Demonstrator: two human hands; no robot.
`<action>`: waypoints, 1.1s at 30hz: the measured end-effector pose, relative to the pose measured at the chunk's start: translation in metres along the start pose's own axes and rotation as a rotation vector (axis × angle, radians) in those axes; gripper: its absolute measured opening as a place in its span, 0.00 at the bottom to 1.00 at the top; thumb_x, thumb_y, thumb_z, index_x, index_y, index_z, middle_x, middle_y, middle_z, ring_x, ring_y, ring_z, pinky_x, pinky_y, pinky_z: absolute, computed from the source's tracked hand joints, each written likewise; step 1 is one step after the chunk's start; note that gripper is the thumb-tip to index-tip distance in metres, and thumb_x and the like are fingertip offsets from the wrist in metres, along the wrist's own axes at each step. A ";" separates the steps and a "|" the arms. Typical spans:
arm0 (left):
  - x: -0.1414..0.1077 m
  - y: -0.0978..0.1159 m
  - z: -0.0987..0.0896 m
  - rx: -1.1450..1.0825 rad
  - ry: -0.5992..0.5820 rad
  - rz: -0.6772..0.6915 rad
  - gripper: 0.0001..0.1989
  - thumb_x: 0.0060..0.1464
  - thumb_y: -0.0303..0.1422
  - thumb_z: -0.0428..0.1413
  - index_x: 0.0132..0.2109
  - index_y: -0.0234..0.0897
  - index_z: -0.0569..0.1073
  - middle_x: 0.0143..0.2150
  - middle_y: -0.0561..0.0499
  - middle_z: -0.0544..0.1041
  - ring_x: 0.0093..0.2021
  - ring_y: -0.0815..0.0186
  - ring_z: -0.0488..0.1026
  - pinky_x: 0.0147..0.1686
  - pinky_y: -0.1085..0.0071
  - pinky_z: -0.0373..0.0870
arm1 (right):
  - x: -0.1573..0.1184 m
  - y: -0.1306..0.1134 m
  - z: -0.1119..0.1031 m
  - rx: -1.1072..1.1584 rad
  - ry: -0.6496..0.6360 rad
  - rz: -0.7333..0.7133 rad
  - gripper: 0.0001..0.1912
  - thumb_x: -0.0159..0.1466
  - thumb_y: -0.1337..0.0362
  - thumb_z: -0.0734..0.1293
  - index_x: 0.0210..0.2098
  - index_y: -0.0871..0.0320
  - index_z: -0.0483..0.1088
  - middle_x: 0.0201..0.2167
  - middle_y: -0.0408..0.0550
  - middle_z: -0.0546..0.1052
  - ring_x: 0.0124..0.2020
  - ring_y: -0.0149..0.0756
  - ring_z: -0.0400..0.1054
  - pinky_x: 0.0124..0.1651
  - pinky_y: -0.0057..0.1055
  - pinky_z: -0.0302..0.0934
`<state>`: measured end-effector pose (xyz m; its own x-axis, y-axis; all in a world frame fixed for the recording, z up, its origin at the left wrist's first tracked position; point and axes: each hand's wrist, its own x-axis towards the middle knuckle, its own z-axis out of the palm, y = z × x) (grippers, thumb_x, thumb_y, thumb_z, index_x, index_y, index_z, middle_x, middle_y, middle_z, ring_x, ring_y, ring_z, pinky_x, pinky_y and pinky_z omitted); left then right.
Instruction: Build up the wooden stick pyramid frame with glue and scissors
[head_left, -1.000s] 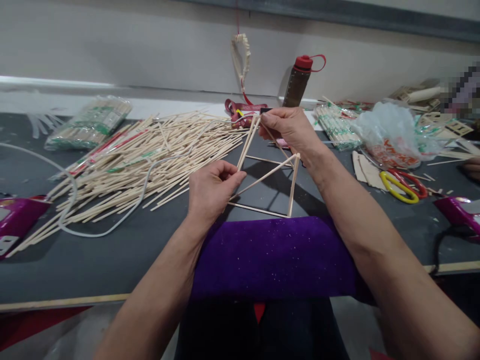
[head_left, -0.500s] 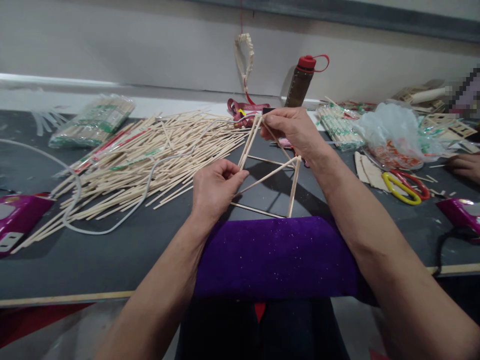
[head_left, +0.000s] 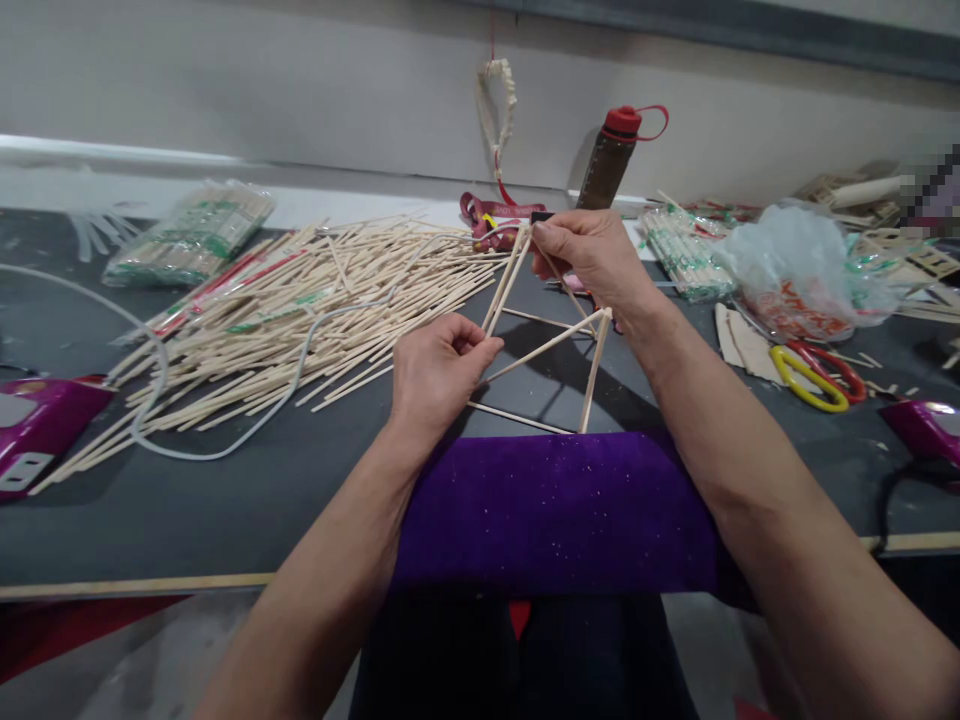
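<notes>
In the head view a frame of thin wooden chopsticks (head_left: pixel 592 385) stands on the grey table, its sticks joined at the corners. My left hand (head_left: pixel 442 365) is closed, thumb and forefinger pinching the lower part of a slanted chopstick (head_left: pixel 504 290) on the frame's left side. My right hand (head_left: pixel 589 255) pinches near the top joint where the slanted chopsticks meet; its fingertips partly hide that joint. A small black piece (head_left: pixel 541 216) shows just behind the right fingertips; I cannot tell what it is. A purple cloth (head_left: pixel 555 510) lies in front of the frame.
Loose chopsticks (head_left: pixel 360 290) lie piled at left, under a white cable (head_left: pixel 300 360). A wrapped chopstick pack (head_left: pixel 191 235) is behind. A red-capped bottle (head_left: pixel 606 165) stands at the wall. Scissors (head_left: pixel 806 380) and a plastic bag (head_left: pixel 795 270) lie right. Purple devices (head_left: pixel 52 425) flank the table.
The view has shifted slightly. Both hands keep their pinch on the frame, with little visible movement. Another person's hand at the right edge is gone from view.
</notes>
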<state>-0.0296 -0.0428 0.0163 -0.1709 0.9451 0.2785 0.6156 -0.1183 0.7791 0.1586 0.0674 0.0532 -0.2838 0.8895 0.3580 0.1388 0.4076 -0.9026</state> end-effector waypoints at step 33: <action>0.012 -0.011 -0.027 -0.329 -0.388 -0.276 0.05 0.40 0.28 0.64 0.29 0.36 0.77 0.21 0.51 0.75 0.20 0.69 0.69 0.22 0.71 0.66 | -0.004 0.002 -0.005 0.037 0.059 0.011 0.15 0.64 0.55 0.73 0.28 0.60 0.76 0.20 0.43 0.73 0.20 0.25 0.65 0.23 0.23 0.57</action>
<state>-0.0594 -0.0381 0.0259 0.0417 0.9895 -0.1382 0.3059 0.1190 0.9446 0.1652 0.0654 0.0515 -0.2255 0.9049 0.3609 0.1064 0.3911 -0.9142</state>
